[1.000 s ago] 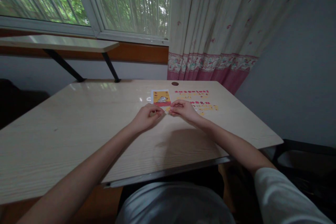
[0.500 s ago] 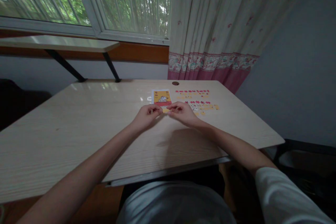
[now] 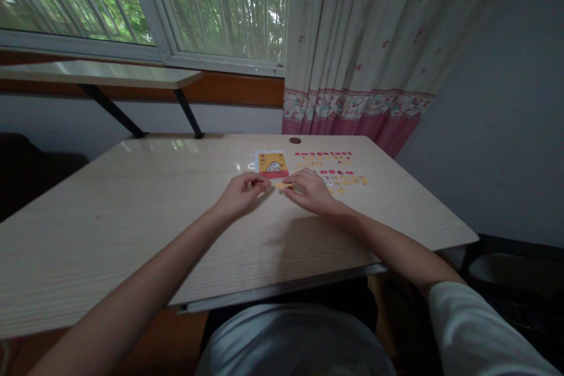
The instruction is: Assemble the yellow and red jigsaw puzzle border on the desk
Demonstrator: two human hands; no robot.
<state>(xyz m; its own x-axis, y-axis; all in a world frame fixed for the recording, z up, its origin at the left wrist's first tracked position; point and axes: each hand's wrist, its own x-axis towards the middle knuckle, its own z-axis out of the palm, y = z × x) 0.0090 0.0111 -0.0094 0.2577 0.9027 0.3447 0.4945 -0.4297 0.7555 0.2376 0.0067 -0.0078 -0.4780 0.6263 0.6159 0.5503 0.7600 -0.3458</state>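
Observation:
Over the desk, my right hand (image 3: pixel 312 191) pinches a small yellow puzzle piece (image 3: pixel 283 186) between thumb and fingertips. Just left of it, my left hand (image 3: pixel 242 192) is closed in a pinch; whatever is between its fingertips is too small to make out. A picture card (image 3: pixel 272 163), yellow with a white cartoon animal and a red band, lies flat beyond the hands, its near edge partly hidden by them. Right of the card are rows of red puzzle pieces (image 3: pixel 324 154) and yellow puzzle pieces (image 3: pixel 347 181), some hidden behind my right hand.
The pale wooden desk (image 3: pixel 132 229) stretches widely to the left and ends in a front edge near my body. A raised shelf (image 3: pixel 101 73) on black legs stands at the back left. A round cable hole (image 3: pixel 295 140) and a curtain (image 3: pixel 352 59) are at the back.
My hands have drawn slightly apart, the left one moving a little left. The yellow puzzle piece now stays with my right hand and shows more clearly.

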